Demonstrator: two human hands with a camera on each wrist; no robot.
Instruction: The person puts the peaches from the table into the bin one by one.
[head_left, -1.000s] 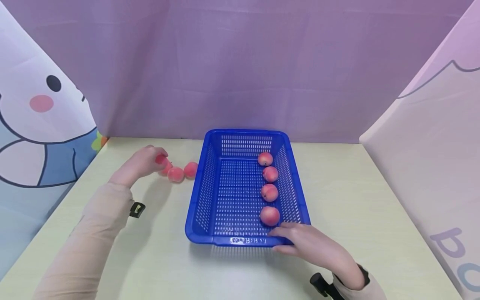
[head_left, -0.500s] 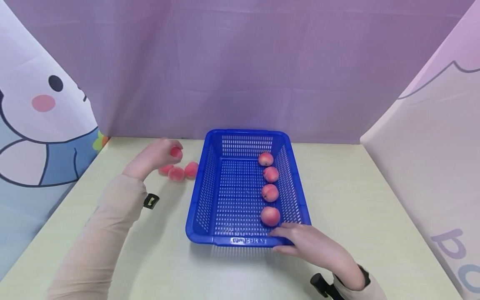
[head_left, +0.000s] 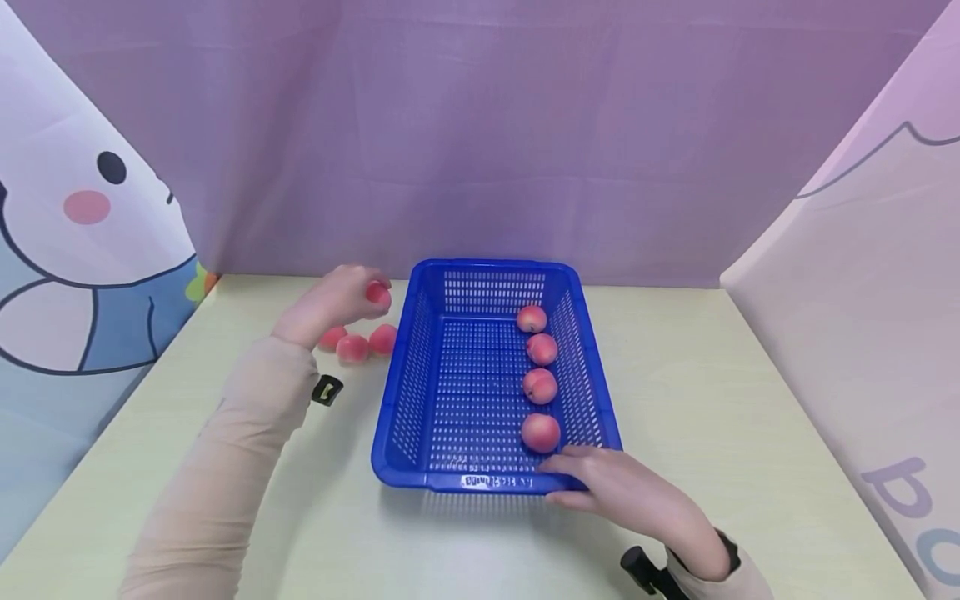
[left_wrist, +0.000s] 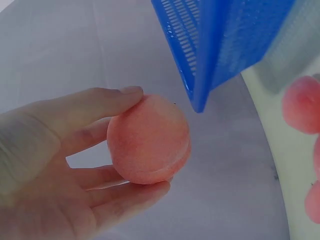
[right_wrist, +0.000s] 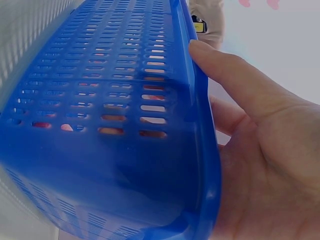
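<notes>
Pale yellow-green table [head_left: 690,400] spans the lower part of the head view. Its far edge meets purple cloth [head_left: 480,133], creased, which occupies the upper frame. A printed panel [head_left: 82,242] with a cartoon figure stands at left; a pale panel [head_left: 855,317] with lettering at its lower edge stands at right.

A perforated blue basket [head_left: 476,383] sits at frame centre. Four peaches [head_left: 540,386] form a row along its right side. Three peaches [head_left: 352,349] lie on the table, left of centre, beside the basket.

The left hand [head_left: 337,300], left of the basket's upper part, holds a single peach [left_wrist: 149,140] between thumb and fingers. The right hand [head_left: 618,487] grips the basket's lower-right rim, thumb outside, fingers over the edge.
</notes>
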